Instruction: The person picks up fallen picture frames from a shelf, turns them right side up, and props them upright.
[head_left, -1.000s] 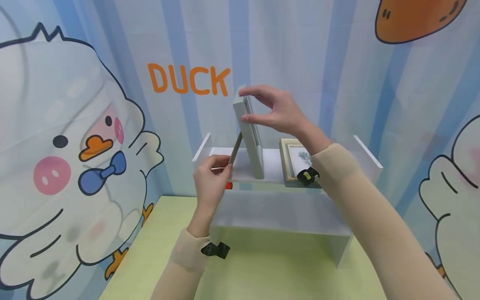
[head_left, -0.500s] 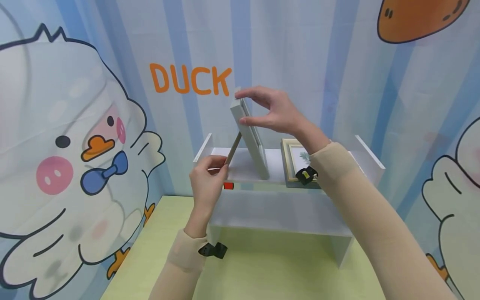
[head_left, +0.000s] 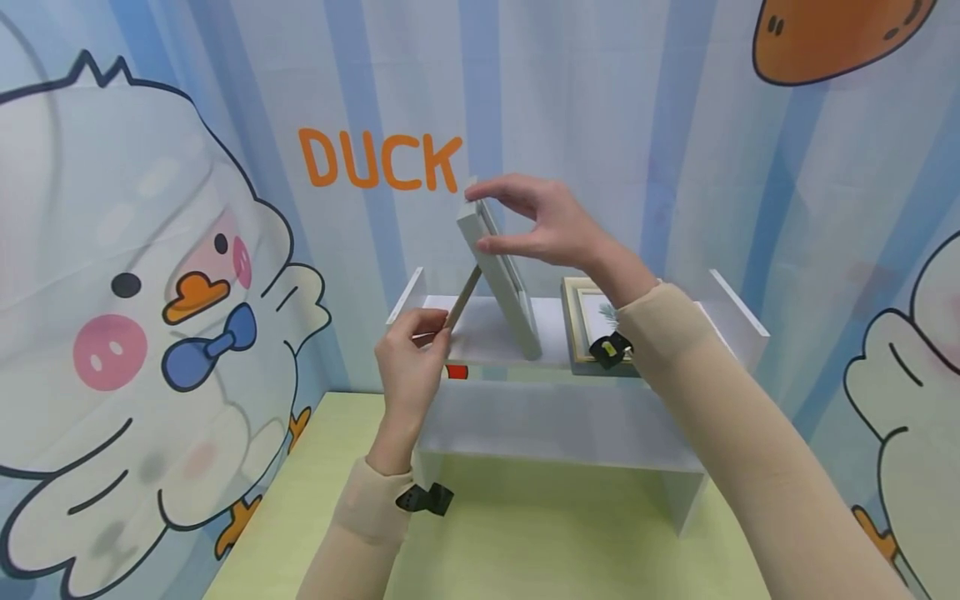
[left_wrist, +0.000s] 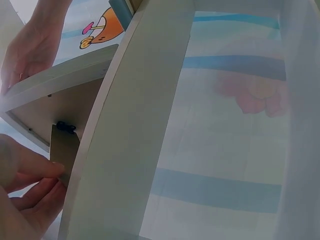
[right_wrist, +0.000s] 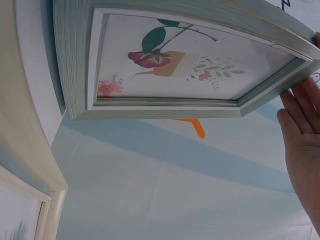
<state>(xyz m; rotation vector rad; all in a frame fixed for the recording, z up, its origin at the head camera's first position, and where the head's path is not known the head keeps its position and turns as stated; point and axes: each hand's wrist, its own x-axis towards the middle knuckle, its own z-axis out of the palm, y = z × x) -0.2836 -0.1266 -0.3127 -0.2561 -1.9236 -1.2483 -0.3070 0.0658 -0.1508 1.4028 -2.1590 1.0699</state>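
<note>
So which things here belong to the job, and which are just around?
In use, apparently: left hand, pinching the stand; right hand, on the rose-picture frame; white shelf beneath.
Just there, it seems: leaf frame; printed curtain; green table.

Grey-grn pic frame (head_left: 501, 287) w/ white inner trim is standing on upper shelf (head_left: 480, 333), leaning back; its print (right_wrist: 170, 60) is showing a red flwr + lvs. Brown strut (left_wrist: 64, 147) is angling out behind.
</note>
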